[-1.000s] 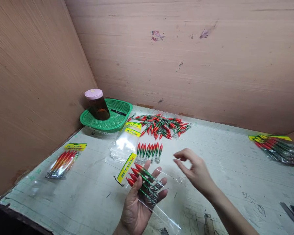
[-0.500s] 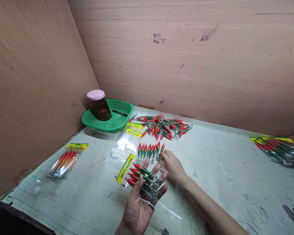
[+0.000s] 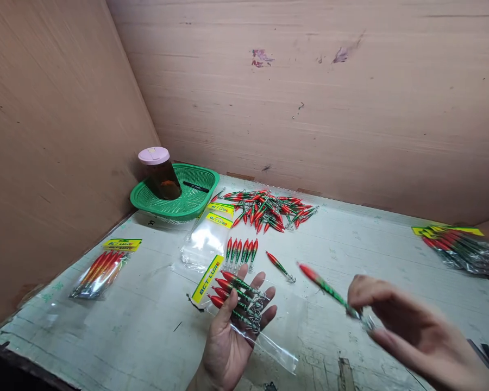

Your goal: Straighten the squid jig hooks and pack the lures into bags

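My left hand (image 3: 232,334) holds a clear plastic bag (image 3: 283,347) with a yellow header label, its thumb across several red-and-green fishing lures (image 3: 236,296) in the bag, hooks toward my fingers. My right hand (image 3: 407,331), blurred by motion, pinches a single fishing lure (image 3: 326,285) by its hook end, red tip pointing left, above the table. A loose lure (image 3: 280,266) lies tilted between the two hands. Just beyond my left hand, a short row of lures (image 3: 242,252) lies side by side.
At the back is a heap of lures (image 3: 267,209). Empty labelled bags (image 3: 206,239) lie left of it, near a green basket (image 3: 136,198) holding a lidded cup (image 3: 163,176). Filled bags lie left (image 3: 100,274) and right (image 3: 460,250). Wooden panels stand behind and left.
My right hand has moved from the row toward the lower right, with a lure in it. The row is shorter, and one lure now lies apart. My left hand has barely moved.
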{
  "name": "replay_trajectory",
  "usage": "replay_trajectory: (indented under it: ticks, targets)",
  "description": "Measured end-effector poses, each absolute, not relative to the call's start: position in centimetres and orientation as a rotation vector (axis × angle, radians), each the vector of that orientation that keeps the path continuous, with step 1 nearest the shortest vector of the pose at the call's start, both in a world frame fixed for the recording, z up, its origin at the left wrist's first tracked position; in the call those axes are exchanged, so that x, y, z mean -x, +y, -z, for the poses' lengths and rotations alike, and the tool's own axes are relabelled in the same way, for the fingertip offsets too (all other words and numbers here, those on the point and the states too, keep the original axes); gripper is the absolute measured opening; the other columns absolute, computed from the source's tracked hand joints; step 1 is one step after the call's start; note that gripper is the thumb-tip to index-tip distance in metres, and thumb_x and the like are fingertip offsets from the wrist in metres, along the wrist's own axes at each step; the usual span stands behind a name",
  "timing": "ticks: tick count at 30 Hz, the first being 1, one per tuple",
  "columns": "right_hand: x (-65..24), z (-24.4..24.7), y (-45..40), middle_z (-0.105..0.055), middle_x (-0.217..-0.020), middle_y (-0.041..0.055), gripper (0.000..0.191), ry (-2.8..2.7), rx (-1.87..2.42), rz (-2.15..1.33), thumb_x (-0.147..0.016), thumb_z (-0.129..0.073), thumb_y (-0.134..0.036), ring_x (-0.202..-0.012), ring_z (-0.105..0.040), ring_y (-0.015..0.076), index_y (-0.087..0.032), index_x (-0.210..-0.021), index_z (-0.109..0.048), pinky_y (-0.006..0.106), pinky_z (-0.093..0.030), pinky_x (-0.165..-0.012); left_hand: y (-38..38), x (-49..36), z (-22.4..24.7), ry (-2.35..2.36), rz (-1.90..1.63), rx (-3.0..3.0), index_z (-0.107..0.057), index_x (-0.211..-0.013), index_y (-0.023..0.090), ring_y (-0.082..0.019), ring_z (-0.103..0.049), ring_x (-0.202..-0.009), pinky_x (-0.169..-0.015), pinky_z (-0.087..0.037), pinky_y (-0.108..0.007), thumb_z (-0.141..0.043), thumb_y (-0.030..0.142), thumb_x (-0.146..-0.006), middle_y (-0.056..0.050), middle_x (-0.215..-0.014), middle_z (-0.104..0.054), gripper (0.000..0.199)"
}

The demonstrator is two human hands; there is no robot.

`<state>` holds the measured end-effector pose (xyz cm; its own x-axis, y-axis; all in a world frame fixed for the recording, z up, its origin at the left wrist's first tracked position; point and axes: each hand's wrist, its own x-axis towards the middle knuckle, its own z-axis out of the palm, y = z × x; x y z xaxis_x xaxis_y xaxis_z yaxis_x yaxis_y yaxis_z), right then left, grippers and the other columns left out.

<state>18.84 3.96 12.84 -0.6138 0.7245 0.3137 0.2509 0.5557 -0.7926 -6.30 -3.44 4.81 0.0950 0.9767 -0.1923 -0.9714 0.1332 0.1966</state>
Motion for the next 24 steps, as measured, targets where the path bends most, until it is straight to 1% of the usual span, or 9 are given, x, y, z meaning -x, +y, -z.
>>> replay_trajectory:
  ticks: [2,4,7,9,11,13,16,19,24]
  targets:
    - [-18.8,-13.6,2.8,-0.064,-0.082,0.0045,0.016,-2.293,0.641,-1.087,-0.092,-0.057,-0.035,-0.078,-0.064,0.0200,-0.024,-0.105,-0.058,0.032,-0.057,-0.072,-3.3,6.0,-4.8,0.309,-1.428,-0.010,-0.067,-0.121,0.029,-0.028,-0.062,-0.116,-0.096,-0.050,-0.041,-0.044,0.026,-0.097,-0.005,-0.128,-0.066,0.033]
    - [-17.9,-14.0,2.2,-0.064,-0.084,0.0040,0.015,-2.410,0.607,-1.058,-0.091,-0.060,-0.028,-0.078,-0.064,0.0190,-0.024,-0.105,-0.057,0.031,-0.057,-0.074,-3.3,5.9,-5.0,0.322,-1.411,0.005,-0.065,-0.123,0.029,-0.029,-0.062,-0.117,-0.096,-0.049,-0.043,-0.045,0.027,-0.097,-0.006,-0.129,-0.066,0.033]
    - [-16.0,-14.2,1.8,-0.065,-0.086,0.0042,0.026,-2.478,0.616,-0.775,-0.085,-0.060,-0.010,-0.078,-0.064,0.0169,-0.022,-0.108,-0.057,0.026,-0.056,-0.070,-3.5,5.8,-5.4,0.332,-1.383,0.025,-0.058,-0.131,0.029,-0.030,-0.062,-0.116,-0.095,-0.050,-0.044,-0.050,0.029,-0.095,-0.008,-0.131,-0.064,0.038]
    - [-15.0,-13.9,1.7,-0.067,-0.086,0.0054,0.031,-2.495,0.590,-0.563,-0.084,-0.058,-0.005,-0.077,-0.063,0.0162,-0.019,-0.111,-0.058,0.025,-0.055,-0.066,-3.6,5.8,-5.7,0.328,-1.366,0.025,-0.051,-0.137,0.030,-0.029,-0.064,-0.113,-0.093,-0.051,-0.044,-0.054,0.030,-0.093,-0.009,-0.132,-0.063,0.045]
    - [-14.5,-13.3,1.5,-0.070,-0.089,0.0076,0.029,-2.503,0.587,-0.352,-0.087,-0.054,-0.006,-0.077,-0.063,0.0165,-0.018,-0.113,-0.062,0.026,-0.055,-0.065,-3.7,5.8,-5.9,0.326,-1.350,0.011,-0.046,-0.141,0.032,-0.029,-0.064,-0.113,-0.092,-0.051,-0.044,-0.057,0.032,-0.091,-0.010,-0.133,-0.063,0.052]
    - [-14.5,-12.6,1.2,-0.073,-0.094,0.0098,0.028,-2.507,0.582,-0.151,-0.095,-0.047,-0.014,-0.080,-0.064,0.0182,-0.018,-0.115,-0.065,0.029,-0.055,-0.068,-3.8,5.8,-5.9,0.332,-1.338,-0.010,-0.046,-0.141,0.033,-0.030,-0.063,-0.114,-0.093,-0.050,-0.044,-0.059,0.034,-0.090,-0.009,-0.134,-0.062,0.053]
    - [-14.7,-11.7,0.8,-0.074,-0.102,0.0110,0.037,-2.488,0.576,0.044,-0.100,-0.036,-0.024,-0.088,-0.065,0.0216,-0.016,-0.123,-0.064,0.033,-0.056,-0.073,-3.9,5.7,-6.0,0.317,-1.325,-0.045,-0.052,-0.137,0.032,-0.031,-0.062,-0.116,-0.093,-0.050,-0.044,-0.058,0.034,-0.090,-0.008,-0.135,-0.061,0.047]
    - [-14.9,-11.4,0.5,-0.073,-0.106,0.0108,0.036,-2.458,0.600,0.103,-0.100,-0.037,-0.026,-0.093,-0.064,0.0231,-0.016,-0.117,-0.067,0.034,-0.055,-0.075,-3.9,5.5,-6.0,0.275,-1.322,-0.074,-0.060,-0.129,0.031,-0.031,-0.062,-0.115,-0.092,-0.051,-0.044,-0.057,0.033,-0.091,-0.007,-0.133,-0.062,0.038]
    - [-14.3,-11.5,0.1,-0.071,-0.088,0.0103,0.032,-2.386,0.635,0.080,-0.099,-0.039,-0.023,-0.083,-0.063,0.0221,-0.018,-0.104,-0.070,0.036,-0.051,-0.072,-3.9,5.4,-6.1,0.231,-1.325,-0.078,-0.065,-0.123,0.030,-0.032,-0.062,-0.116,-0.093,-0.050,-0.044,-0.056,0.033,-0.091,-0.006,-0.133,-0.063,0.033]
